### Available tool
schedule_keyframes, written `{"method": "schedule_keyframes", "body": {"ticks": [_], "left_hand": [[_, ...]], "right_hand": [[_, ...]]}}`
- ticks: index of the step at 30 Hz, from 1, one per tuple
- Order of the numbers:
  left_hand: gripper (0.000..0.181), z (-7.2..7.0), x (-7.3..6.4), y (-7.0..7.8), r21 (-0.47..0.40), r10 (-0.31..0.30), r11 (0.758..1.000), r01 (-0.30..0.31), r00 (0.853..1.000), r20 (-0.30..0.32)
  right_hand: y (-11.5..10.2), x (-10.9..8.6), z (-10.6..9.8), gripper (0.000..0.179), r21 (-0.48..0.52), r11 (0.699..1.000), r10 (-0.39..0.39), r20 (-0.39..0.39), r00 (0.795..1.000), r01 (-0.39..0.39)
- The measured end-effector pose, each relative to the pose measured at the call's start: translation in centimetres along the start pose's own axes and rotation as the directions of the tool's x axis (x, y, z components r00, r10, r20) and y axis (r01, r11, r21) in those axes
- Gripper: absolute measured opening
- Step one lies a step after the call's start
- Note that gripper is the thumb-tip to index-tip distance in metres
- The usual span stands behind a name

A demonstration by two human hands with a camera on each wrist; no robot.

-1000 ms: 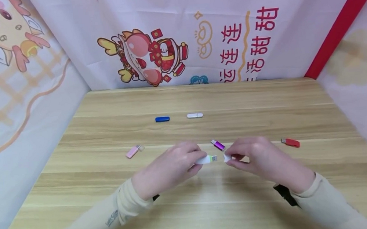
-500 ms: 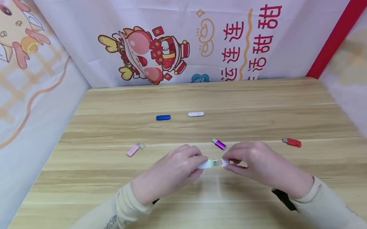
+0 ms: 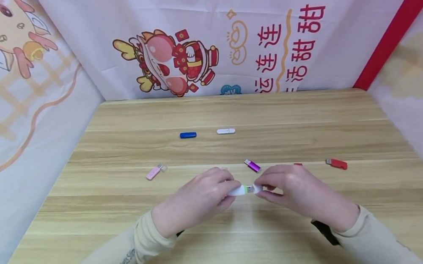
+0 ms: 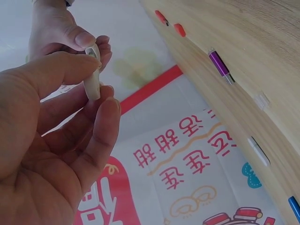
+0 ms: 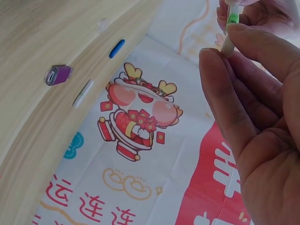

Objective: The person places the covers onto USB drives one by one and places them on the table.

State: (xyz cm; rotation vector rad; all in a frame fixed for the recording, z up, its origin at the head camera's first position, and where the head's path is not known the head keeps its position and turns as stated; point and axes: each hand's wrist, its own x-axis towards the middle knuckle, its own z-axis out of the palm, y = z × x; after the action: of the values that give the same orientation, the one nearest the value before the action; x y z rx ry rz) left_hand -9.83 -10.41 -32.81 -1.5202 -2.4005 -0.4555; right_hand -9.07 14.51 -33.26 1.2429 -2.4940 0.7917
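Observation:
My left hand [image 3: 204,196] pinches a white USB stick [image 3: 236,190] between thumb and fingers, its metal plug [image 3: 249,189] pointing right. A green band rings the base of the plug. Opposite it, my right hand [image 3: 297,187] pinches a small white cap [image 3: 257,188]. The cap's mouth is at the plug's tip, and part of the metal still shows between cap and band. In the left wrist view the white stick [image 4: 92,86] is between the fingertips; the right wrist view shows the cap [image 5: 228,46] in line with the green band [image 5: 233,18].
Just beyond the hands lies a purple USB stick [image 3: 253,166]. A red one [image 3: 338,163] is at the right, its red cap [image 4: 179,30] nearby. A pink one [image 3: 154,172] with a clear cap [image 3: 164,168] lies left. Farther back are blue [image 3: 188,135] and white [image 3: 226,131] sticks.
My right hand has brought the cap leftward, closing the gap to the plug. Both hands sit slightly lower in view, and a bit of red now shows behind the right hand.

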Motion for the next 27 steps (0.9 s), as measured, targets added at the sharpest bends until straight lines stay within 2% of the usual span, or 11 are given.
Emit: {"method": "schedule_keyframes", "body": {"ticks": [9,17,27], "left_hand": [[0.022,-0.06,0.06,0.14,0.008,0.011,1.000,-0.011,1.000,0.002],[0.021,0.02,0.19,0.29,0.030,0.043,0.999,-0.042,0.999,-0.032],[0.022,-0.23,0.40,0.56,0.024,0.031,0.999,-0.031,0.999,-0.013]], "right_hand": [[-0.37,-0.10,-0.05,0.022,-0.010,1.000,0.004,-0.007,1.000,-0.004],[-0.63,-0.18,-0.11,0.025,-0.018,1.000,-0.017,-0.034,0.999,0.016],[-0.96,-0.26,-0.28,0.028,-0.024,1.000,-0.012,-0.049,0.999,0.011]]}}
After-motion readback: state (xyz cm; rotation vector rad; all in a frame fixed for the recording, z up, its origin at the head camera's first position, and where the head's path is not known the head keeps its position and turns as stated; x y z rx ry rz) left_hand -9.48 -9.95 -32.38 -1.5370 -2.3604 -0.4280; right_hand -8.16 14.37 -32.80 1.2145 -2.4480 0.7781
